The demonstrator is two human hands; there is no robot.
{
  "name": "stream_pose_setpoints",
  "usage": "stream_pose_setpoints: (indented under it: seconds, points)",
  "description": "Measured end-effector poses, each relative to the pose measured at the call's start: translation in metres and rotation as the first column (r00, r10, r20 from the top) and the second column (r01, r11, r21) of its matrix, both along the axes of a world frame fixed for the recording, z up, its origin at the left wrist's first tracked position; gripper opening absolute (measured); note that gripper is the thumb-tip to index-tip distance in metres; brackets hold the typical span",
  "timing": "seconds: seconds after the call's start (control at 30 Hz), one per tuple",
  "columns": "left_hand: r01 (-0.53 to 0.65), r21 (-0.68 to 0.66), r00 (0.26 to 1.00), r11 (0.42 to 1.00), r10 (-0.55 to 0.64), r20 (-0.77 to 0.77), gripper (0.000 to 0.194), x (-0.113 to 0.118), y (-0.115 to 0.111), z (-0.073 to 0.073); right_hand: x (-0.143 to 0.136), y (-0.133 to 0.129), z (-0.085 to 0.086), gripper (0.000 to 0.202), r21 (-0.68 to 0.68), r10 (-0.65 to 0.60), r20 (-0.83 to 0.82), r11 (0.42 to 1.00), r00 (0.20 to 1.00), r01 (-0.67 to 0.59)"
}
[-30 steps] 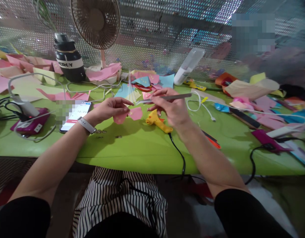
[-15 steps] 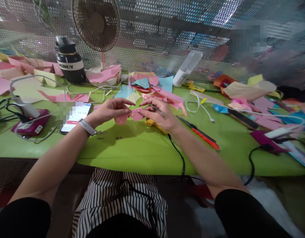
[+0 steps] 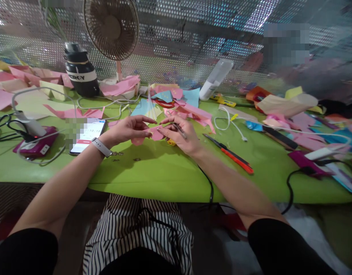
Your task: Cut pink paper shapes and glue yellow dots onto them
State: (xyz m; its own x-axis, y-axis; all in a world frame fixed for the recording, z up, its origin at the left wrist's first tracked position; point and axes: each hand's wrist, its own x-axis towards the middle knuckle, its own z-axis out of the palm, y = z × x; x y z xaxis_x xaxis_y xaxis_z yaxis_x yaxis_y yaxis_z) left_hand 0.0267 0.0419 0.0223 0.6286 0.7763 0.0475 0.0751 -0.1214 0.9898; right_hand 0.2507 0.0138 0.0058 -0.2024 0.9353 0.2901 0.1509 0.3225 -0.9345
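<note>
My left hand [image 3: 129, 130], with a pale watch band on the wrist, pinches a small pink petal-shaped piece [image 3: 156, 134] over the green table. From the other side, the fingertips of my right hand [image 3: 181, 133] grip the same piece. A thin metal tool [image 3: 179, 130], tweezers-like, is tucked across my right fingers. Just under that hand, mostly covered, lies a yellow tool [image 3: 171, 142] with a black cord. Tiny metallic bits [image 3: 136, 159] lie on the table below my left hand. A lit phone [image 3: 88, 136] rests left of my left wrist.
To the right lies a red-and-black utility knife [image 3: 236, 156]. Pink and blue scraps [image 3: 190, 110] spread behind my hands. A black jar [image 3: 81, 74], a fan [image 3: 111, 28] and a white bottle [image 3: 216, 79] stand at the back. Purple power strips [image 3: 40, 143] with cables flank the table.
The pink piece has shifted slightly and my fingertips have drawn closer together around it. My right hand has moved a little left and covers more of the yellow tool.
</note>
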Motion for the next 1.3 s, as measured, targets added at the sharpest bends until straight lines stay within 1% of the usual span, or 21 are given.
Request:
stream_pose_setpoints:
  seconds: [0.23,0.43,0.53,0.63,0.77,0.87,0.93,1.0,1.03,1.1,1.2,1.27,1.3]
  points:
    - [-0.013,0.0,1.0,1.0,0.013,-0.003,0.049,0.0,0.001,-0.002,0.0,-0.002,-0.002,0.038,0.045,-0.005,0.029,0.999,1.0,0.004]
    - [0.02,-0.003,1.0,1.0,-0.02,0.002,0.049,-0.001,0.001,0.001,0.001,-0.003,-0.003,0.032,0.057,0.024,0.026,0.998,0.999,-0.025]
    - [-0.009,0.014,1.0,1.0,0.009,-0.002,0.048,0.0,0.001,0.0,0.0,-0.005,-0.003,0.031,0.076,0.021,0.03,0.997,0.999,-0.024]
    - [-0.043,0.023,0.999,0.999,0.044,-0.021,0.046,0.002,0.002,-0.004,-0.003,-0.006,-0.005,0.033,0.066,-0.001,0.04,0.998,0.999,-0.002]
    - [-0.026,0.046,0.999,0.999,0.027,-0.034,0.047,0.003,0.001,-0.006,-0.006,-0.006,-0.009,0.037,0.065,0.002,0.045,0.998,0.999,-0.005]
    - [-0.004,0.085,0.999,0.996,0.007,-0.032,0.055,0.0,0.001,-0.002,-0.007,-0.006,-0.01,0.039,0.064,-0.002,0.022,0.998,1.0,0.001]
    - [-0.043,0.117,0.999,0.992,0.046,-0.021,0.058,-0.003,0.001,0.002,-0.008,-0.006,-0.009,0.042,0.054,-0.021,-0.021,0.998,1.0,0.022]
    - [-0.107,0.15,0.994,0.983,0.109,-0.004,0.054,-0.006,0.001,0.004,-0.009,-0.005,-0.009,0.044,0.04,-0.037,-0.06,0.998,0.998,0.039]
    - [-0.122,0.157,0.992,0.98,0.124,-0.003,0.051,-0.007,0.002,0.005,-0.009,-0.005,-0.01,0.045,0.032,-0.041,-0.07,0.999,0.997,0.043]
    - [-0.084,0.144,0.996,0.986,0.088,-0.021,0.05,-0.009,0.005,0.003,-0.01,-0.004,-0.012,0.045,0.019,-0.047,-0.07,0.999,0.996,0.048]
    - [-0.003,0.122,0.997,0.992,0.012,-0.073,0.053,-0.01,0.009,-0.001,-0.007,-0.001,-0.014,0.042,0.018,-0.033,-0.022,0.999,0.999,0.033]
    - [-0.018,0.141,0.995,0.99,0.032,-0.092,0.05,-0.012,0.013,-0.004,-0.001,0.001,-0.012,0.041,0.038,0.003,0.056,0.999,0.998,-0.005]
    - [-0.041,0.15,0.994,0.988,0.055,-0.089,0.047,-0.014,0.015,-0.004,0.002,0.002,-0.01,0.04,0.057,0.012,0.128,0.998,0.992,-0.019]
